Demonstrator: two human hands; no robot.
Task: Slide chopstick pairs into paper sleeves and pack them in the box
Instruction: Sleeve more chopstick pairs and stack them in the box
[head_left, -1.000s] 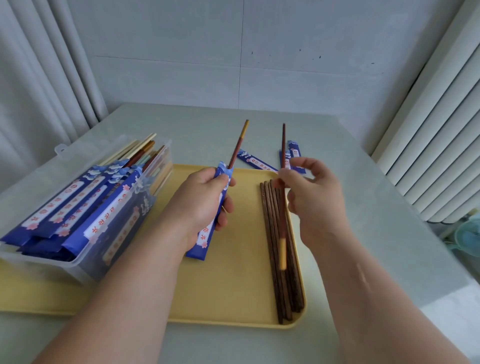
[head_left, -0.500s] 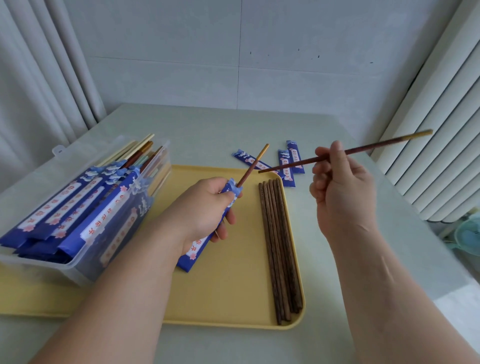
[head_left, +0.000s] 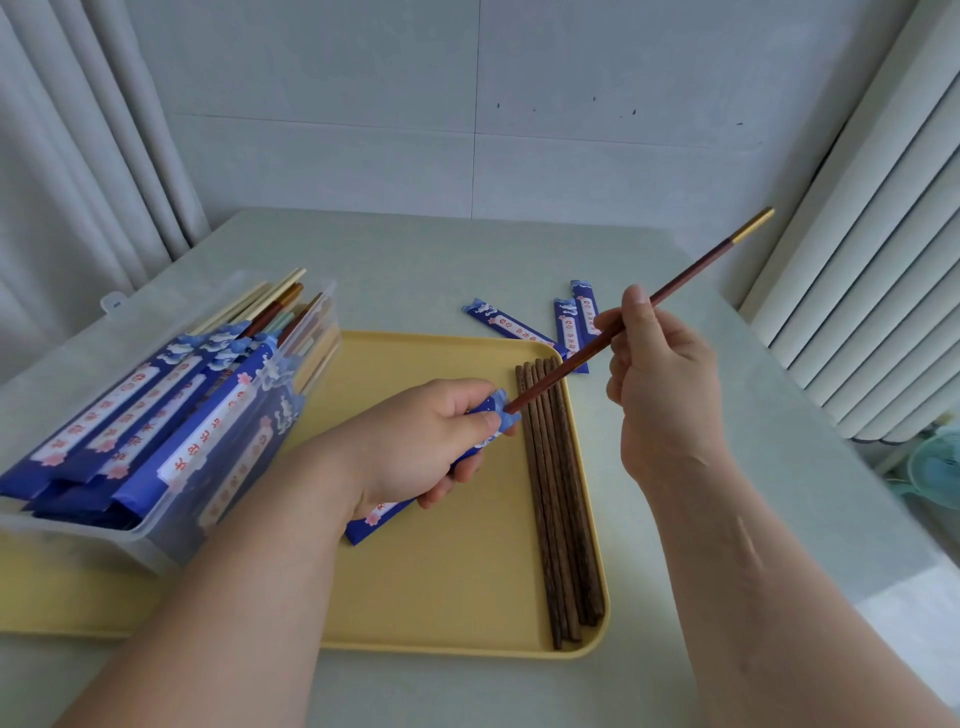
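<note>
While gripping the sleeve (head_left: 374, 525) with the left hand (head_left: 421, 441), poking the chopstick (head_left: 691, 273), pinched in the right hand (head_left: 665, 395), at its mouth.

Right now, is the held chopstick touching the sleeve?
Touching. Head view: the chopstick has its tip in the mouth of the sleeve the left hand holds.

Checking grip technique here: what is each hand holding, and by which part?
The left hand grips the blue paper sleeve near its open top; the right hand pinches the gold-tipped chopstick around mid-length.

Perhaps a home room (curtains (head_left: 78, 182), plain table (head_left: 415, 270)).
</note>
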